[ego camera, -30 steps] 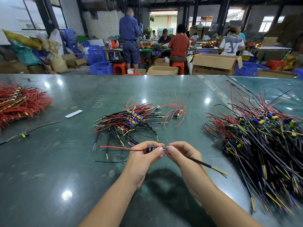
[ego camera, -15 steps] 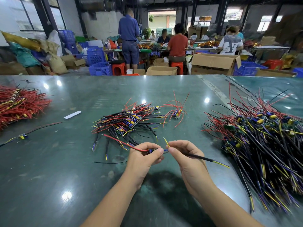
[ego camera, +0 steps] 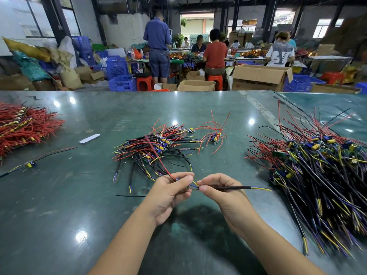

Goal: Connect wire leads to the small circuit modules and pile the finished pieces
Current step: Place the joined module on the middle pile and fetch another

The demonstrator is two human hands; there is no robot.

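My left hand [ego camera: 170, 192] has its grip pinched on a small circuit module [ego camera: 177, 179] above the worktop [ego camera: 59, 205]; my right hand [ego camera: 220, 187] pinches the black sleeved lead [ego camera: 234, 188] just beside it. The finished pile [ego camera: 156, 147] lies beyond

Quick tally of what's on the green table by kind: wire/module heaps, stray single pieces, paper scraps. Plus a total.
Big heaps of wires and modules: 3, the red heap, the middle heap, the right heap
Small cluster of modules with red leads: 1
Stray single module with leads: 1
Loose black wire: 1
White paper strip: 1
Total: 7
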